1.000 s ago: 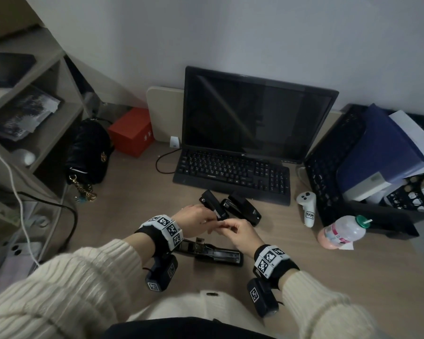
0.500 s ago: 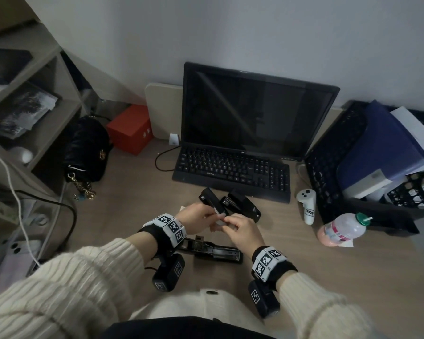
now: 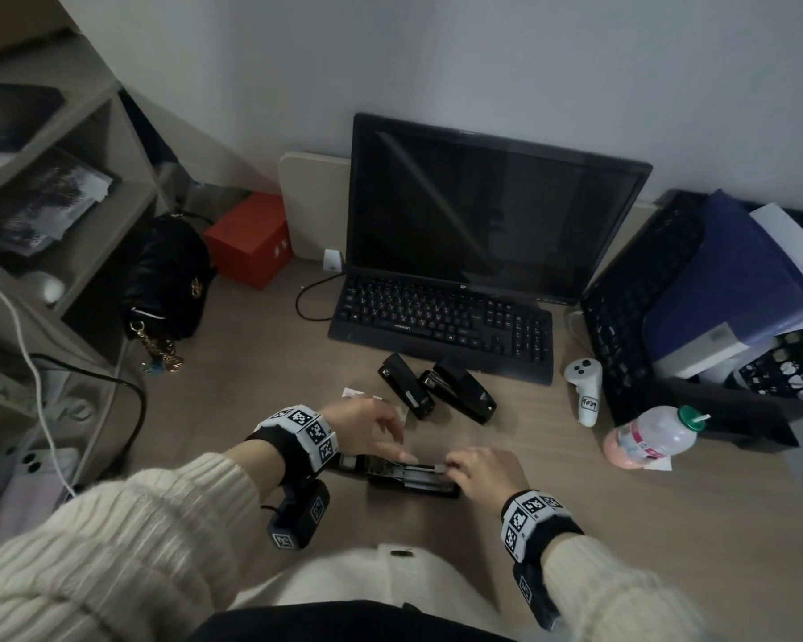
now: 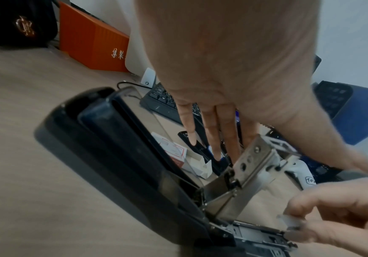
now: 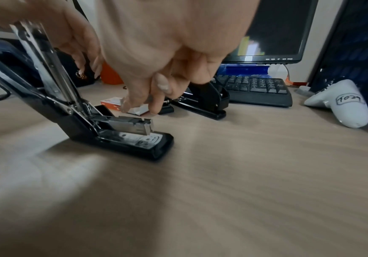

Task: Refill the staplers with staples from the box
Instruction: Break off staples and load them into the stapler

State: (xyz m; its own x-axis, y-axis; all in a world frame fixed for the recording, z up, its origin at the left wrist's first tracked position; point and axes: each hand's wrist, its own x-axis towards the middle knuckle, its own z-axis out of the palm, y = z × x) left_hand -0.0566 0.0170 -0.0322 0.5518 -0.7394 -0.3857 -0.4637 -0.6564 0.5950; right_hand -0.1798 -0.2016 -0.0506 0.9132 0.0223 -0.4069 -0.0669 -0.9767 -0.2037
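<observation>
My hands have dropped from up beside the 2 closed staplers down onto the open stapler [image 3: 409,474], the one lying nearest me on the desk [image 3: 622,525]. That is the change that counts: the strip is out of the box and now over the tray.

My right hand [image 3: 485,474] sits at the front end of the open stapler, thumb and fingertips [image 5: 156,97] pinched together on a short strip of staples [image 5: 138,110], hovering just above the metal tray [image 5: 130,126]. The strip is not seated yet; there is a gap between it and the tray.

My left hand [image 3: 367,428] is at the hinge end of the same stapler. The fingers [image 4: 213,132] are stretched out straight, while the thumb seems to steady the raised metal arm [image 4: 251,167]. I cannot tell if the thumb truly presses on it. The black lid [image 4: 112,142] is swung right back.

Just beyond the open stapler lies the small staple box [image 4: 174,153], with a bit of white paper by it. Past that are the 2 closed staplers [image 3: 406,386] [image 3: 460,391], apparently untouched, in front of the keyboard [image 3: 441,324].

So I judge this is stapler 1 of 3, mid-load. Next I must lower the strip legs-down, square to the tray, or it will jam when the lid comes over.
</observation>
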